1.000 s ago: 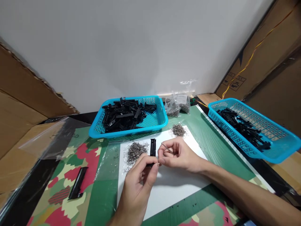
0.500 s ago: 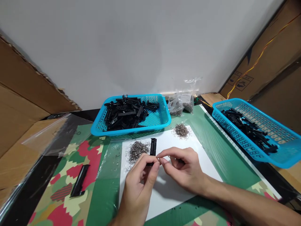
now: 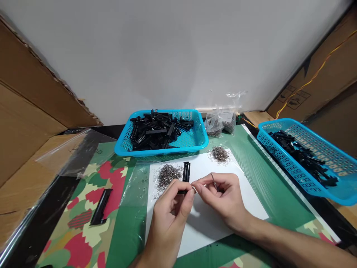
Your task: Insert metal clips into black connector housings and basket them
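My left hand [image 3: 174,212] is closed round the lower end of a narrow black plastic part [image 3: 186,172], which stands up with its slotted side showing. My right hand [image 3: 223,195] is closed, its thumb and forefinger pinched together against my left fingertips. A thin metal tool [image 3: 214,181] sticks up between the right fingers; its kind is not clear. Something small and shiny shows at the meeting fingertips, too small to name. Beside my left hand lies a pile of small bent metal wire pieces [image 3: 168,175] on white paper [image 3: 206,238].
A blue basket [image 3: 161,152] of black plastic parts stands behind the paper, another blue basket [image 3: 290,175] at right. A second wire pile [image 3: 219,154] and clear bags [image 3: 221,123] lie behind my right hand. One black part [image 3: 100,207] rests at left.
The view has shifted slightly, moving the scene right. My right fingers have changed their pinch, and the thin metal tool now shows upright between them. My left hand keeps the black part.
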Demonstrator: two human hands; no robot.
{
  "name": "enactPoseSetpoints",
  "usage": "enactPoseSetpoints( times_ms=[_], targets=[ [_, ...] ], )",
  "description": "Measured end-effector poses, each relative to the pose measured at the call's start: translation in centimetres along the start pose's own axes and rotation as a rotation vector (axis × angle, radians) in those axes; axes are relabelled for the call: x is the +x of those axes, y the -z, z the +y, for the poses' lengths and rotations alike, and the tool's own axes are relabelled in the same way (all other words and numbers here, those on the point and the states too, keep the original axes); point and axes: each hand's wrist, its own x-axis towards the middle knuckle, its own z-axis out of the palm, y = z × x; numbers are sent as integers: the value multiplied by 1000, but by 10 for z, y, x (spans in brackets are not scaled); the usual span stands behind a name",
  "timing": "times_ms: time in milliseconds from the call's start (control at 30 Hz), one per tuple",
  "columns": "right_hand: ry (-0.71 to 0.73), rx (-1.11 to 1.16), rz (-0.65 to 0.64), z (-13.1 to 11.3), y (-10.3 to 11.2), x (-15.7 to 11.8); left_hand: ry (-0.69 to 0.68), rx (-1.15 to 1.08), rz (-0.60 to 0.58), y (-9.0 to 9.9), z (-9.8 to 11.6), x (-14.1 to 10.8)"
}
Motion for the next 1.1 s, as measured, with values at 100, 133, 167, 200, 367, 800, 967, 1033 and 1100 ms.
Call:
enactPoseSetpoints(
  times_ms=[100,133,167,200,367,800,967,1033,1100],
  targets=[
    [29,31,23,-3,5,6,13,-72,-6,2,-2,0],
    [43,35,32,-4,6,8,19,-89,-9,2,-3,1],
    [57,36,38,-5,8,9,24,-99,-12,3,-3,1],
    [72,34,41,-6,9,10,32,-105,-14,3,-4,2],
    [109,51,1,-10,11,8,51,-110,-32,2,-6,3],
    [29,7,-173,-11,15,11,-130,13,2,1,2,-1],
    [-21,12,-201,-10,15,11,-111,20,16,1,2,-1],
    [-39,22,-204,-9,14,11,-86,-1,6,2,2,-2],
    [-42,29,-195,-9,13,11,-63,-55,16,3,2,-4]
  ],
)
